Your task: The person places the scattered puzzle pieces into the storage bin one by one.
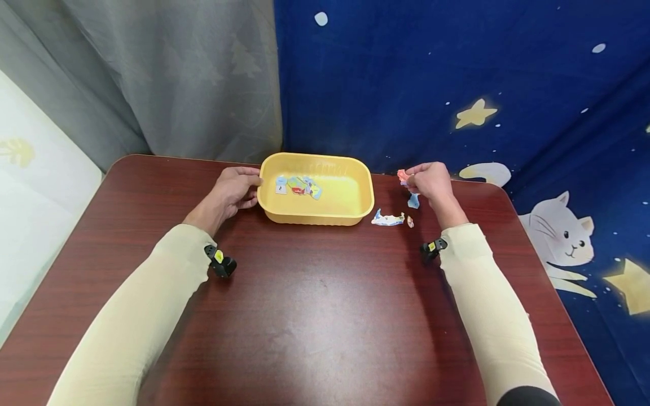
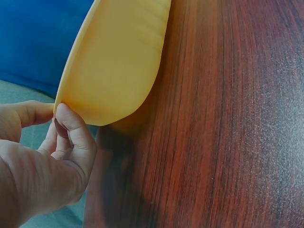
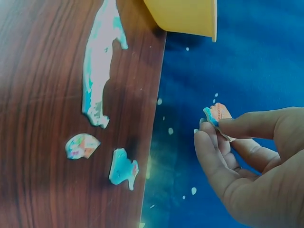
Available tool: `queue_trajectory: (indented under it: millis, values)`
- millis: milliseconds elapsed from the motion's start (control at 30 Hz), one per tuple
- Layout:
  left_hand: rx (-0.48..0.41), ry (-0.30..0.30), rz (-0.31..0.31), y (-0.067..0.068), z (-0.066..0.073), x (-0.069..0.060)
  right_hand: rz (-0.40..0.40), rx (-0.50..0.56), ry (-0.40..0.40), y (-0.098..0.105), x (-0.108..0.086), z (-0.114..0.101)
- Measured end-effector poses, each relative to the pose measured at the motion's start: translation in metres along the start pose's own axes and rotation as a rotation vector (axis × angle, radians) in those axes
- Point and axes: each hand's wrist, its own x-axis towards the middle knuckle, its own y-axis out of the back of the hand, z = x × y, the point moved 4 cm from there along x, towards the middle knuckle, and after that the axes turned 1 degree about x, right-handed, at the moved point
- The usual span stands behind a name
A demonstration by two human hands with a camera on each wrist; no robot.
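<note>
Cream sleeves (image 1: 122, 316) foremost, I watch the left hand (image 1: 228, 190) pinch a yellow tub (image 1: 342, 194), the right hand (image 1: 431, 181) an orange cutout (image 1: 403, 176), loose pieces (image 1: 413, 201) near its fingertips (image 3: 205, 142).

- The person's bare left hand (image 2: 52, 164) pinches the rim of a yellow, round-cornered plastic tub (image 2: 114, 61) at one end.
- The tub stands over a glossy red-brown wood-grain table (image 2: 213, 123), a dark shadow beside the hand.
- Deep blue cloth (image 2: 38, 42) and grey-green cloth (image 2: 21, 90) lie beyond the table's edge.
</note>
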Motion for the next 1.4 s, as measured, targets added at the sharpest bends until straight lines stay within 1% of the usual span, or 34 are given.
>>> queue_trajectory:
  millis: [167,300,467,700,833,1100,1300,1400]
  values:
    - [-0.002,0.002,0.001,0.001,0.0,0.0,0.008,-0.029,0.021,-0.005,0.001,-0.009]
    - [-0.008,0.008,-0.003,0.001,0.0,0.001,0.018,-0.014,0.02,-0.009,0.002,-0.015]
    - [-0.004,0.013,-0.005,0.001,-0.001,0.001,0.024,0.029,0.023,-0.015,0.002,-0.021]
    - [0.002,0.012,-0.001,0.001,-0.001,0.001,0.014,0.135,0.038,-0.026,0.003,-0.028]
    - [-0.002,0.013,0.004,0.001,0.0,0.001,0.013,0.161,0.041,-0.032,0.004,-0.034]
    - [-0.006,0.012,0.0,0.001,0.0,0.001,-0.016,0.261,0.059,-0.046,0.004,-0.044]
    - [-0.006,-0.002,-0.006,0.0,0.001,-0.001,-0.042,0.259,0.04,-0.059,0.004,-0.05]
    - [-0.01,0.001,-0.001,0.0,0.0,-0.001,-0.056,0.249,0.03,-0.066,0.003,-0.052]
